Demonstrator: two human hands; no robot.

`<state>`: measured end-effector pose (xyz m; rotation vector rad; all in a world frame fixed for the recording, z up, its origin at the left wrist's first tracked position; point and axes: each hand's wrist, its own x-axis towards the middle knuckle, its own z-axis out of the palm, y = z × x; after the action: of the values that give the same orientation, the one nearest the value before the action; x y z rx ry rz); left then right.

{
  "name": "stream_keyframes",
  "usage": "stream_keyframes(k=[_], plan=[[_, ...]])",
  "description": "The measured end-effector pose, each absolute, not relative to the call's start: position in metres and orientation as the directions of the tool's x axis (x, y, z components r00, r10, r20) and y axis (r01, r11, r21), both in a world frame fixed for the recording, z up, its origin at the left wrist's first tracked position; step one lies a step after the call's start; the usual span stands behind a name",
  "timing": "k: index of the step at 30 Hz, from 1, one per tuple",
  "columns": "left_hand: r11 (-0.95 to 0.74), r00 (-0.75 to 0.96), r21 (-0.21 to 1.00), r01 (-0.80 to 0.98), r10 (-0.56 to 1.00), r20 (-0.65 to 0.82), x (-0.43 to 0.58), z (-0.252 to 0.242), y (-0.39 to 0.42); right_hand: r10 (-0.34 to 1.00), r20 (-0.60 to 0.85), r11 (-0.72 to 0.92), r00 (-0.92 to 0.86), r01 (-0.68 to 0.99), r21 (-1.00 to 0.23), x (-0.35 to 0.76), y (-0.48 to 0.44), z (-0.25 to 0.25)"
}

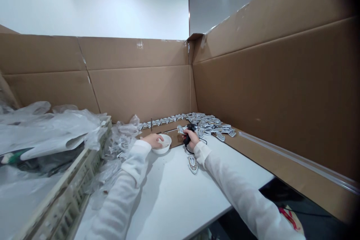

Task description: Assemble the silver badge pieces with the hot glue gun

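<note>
My left hand reaches over the rim of a small white bowl, fingers bent and drawn together inside it. What the fingertips pinch, if anything, is too small to see. My right hand is wrapped round a black corded hand tool, whose exact kind I cannot make out. Just beyond the tool lies a grey-and-white shield-shaped piece. Another shield-shaped piece rests on the white table below my right wrist.
Many similar pieces are heaped at the back right, and a row runs along the back. Clear plastic bags and a cream crate stand left. Tall cardboard walls enclose the white table.
</note>
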<state>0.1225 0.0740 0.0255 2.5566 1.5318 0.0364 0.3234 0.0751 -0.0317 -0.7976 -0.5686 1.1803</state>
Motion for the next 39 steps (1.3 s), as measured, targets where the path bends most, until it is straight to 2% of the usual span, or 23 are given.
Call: stream_keyframes(k=[3,7,10,14,21,28,34,39], plan=[[-0.486,0.492,0.134,0.864,0.87,-0.016,0.132,0.014,0.074,0.952,-0.068,0.13,0.3,-0.594,-0.794,0.321,0.073,-0.03],[-0.502,0.484,0.108,0.858,0.861,0.155,0.137,0.006,0.073,0.949,-0.082,0.125,0.304,-0.603,-0.788,0.317,0.069,-0.026],[-0.501,0.47,0.112,0.858,0.854,0.223,0.135,0.012,0.073,0.953,-0.078,0.118,0.292,-0.597,-0.793,0.316,0.067,-0.025],[-0.505,0.465,0.162,0.848,0.855,0.228,0.128,0.023,0.072,0.951,-0.078,0.114,0.299,-0.574,-0.811,0.315,0.066,-0.024],[-0.481,0.41,0.272,0.834,0.869,0.278,0.123,0.029,0.076,0.968,0.007,0.143,0.251,-0.529,-0.836,0.314,0.069,-0.03],[-0.509,0.407,0.418,0.752,0.858,0.312,0.12,0.027,0.082,0.995,0.058,0.095,0.085,-0.54,-0.836,0.308,0.066,-0.035],[-0.457,0.359,0.372,0.808,0.882,0.304,0.117,0.024,0.083,0.986,0.125,0.053,-0.107,-0.513,-0.857,0.297,0.054,-0.033],[-0.472,0.355,0.404,0.783,0.874,0.333,0.12,0.027,0.081,0.987,0.138,0.072,-0.086,-0.527,-0.847,0.294,0.05,-0.029]])
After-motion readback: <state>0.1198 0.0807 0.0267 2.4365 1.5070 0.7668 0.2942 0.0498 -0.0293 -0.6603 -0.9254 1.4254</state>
